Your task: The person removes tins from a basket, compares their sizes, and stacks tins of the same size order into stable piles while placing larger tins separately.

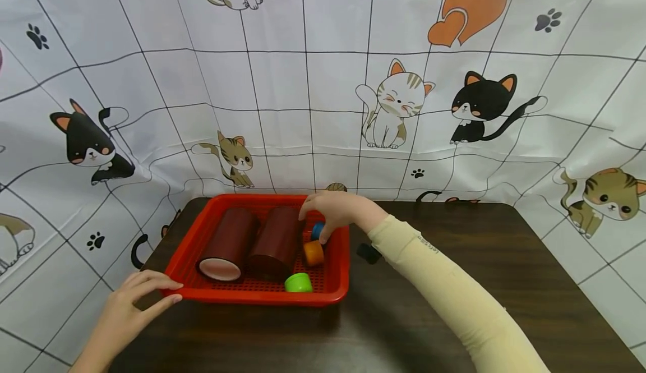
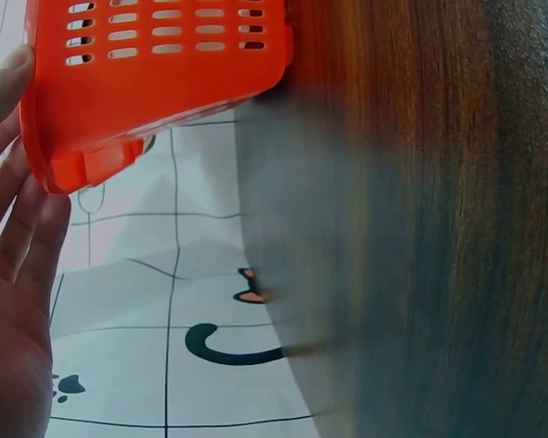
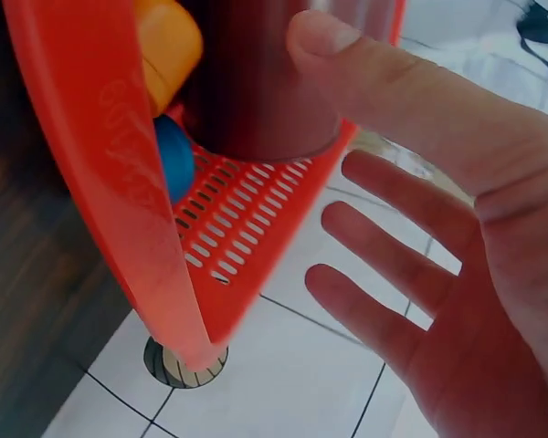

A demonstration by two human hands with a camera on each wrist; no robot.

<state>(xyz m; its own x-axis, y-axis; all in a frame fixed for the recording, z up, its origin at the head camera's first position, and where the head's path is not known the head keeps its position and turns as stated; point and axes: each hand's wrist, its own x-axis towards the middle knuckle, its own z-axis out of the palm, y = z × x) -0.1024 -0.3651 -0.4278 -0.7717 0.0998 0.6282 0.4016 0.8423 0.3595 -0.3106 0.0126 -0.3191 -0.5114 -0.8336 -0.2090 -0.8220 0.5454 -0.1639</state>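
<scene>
A red plastic basket (image 1: 257,296) stands on the table in the head view. In it lie two dark red cylinders, one with a pale end (image 1: 229,241) and one darker-ended (image 1: 276,244). Along its right side are a small blue piece (image 1: 317,230), an orange piece (image 1: 314,253) and a bright green cup-like piece (image 1: 299,282). My left hand (image 1: 132,304) holds the basket's near left corner by the rim, thumb and fingers about it. Over the far right part reaches my right hand (image 1: 337,211), fingers spread and nothing between them in the right wrist view.
A small black object (image 1: 369,253) lies on the dark wooden table (image 1: 429,317), right of the basket and partly behind the right sleeve (image 1: 444,289). A white cat-patterned sheet (image 1: 333,81) hangs behind the table and at both sides.
</scene>
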